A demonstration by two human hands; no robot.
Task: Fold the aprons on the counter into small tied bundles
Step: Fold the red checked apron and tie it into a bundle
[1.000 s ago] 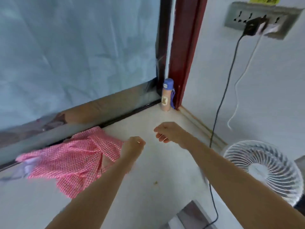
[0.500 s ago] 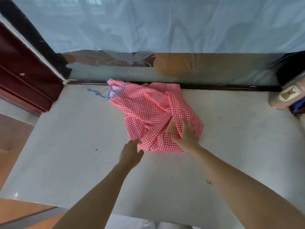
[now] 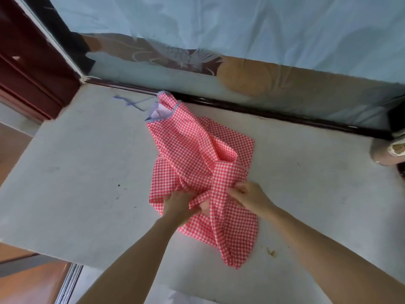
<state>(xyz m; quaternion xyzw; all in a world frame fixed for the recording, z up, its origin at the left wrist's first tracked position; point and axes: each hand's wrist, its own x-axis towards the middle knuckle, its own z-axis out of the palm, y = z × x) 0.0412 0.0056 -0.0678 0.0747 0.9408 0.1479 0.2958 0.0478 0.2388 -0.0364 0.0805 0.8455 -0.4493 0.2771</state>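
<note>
Both hands grip the crumpled red checked apron (image 3: 192, 154) on the counter (image 3: 83, 172): left hand (image 3: 178, 204) at 6 o'clock, right hand (image 3: 249, 197) at 5, fingers curled into the cloth.

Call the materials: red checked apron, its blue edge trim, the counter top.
apron: thin woven cloth, probably cotton or a blend, matte; it bunches into soft folds and creases.
edge trim: narrow blue-and-white striped fabric binding, matte; it follows the apron's top edge.
counter top: stone or cast slab, cannot tell which; pale grey, dull, flat, with specks and stains.
</note>
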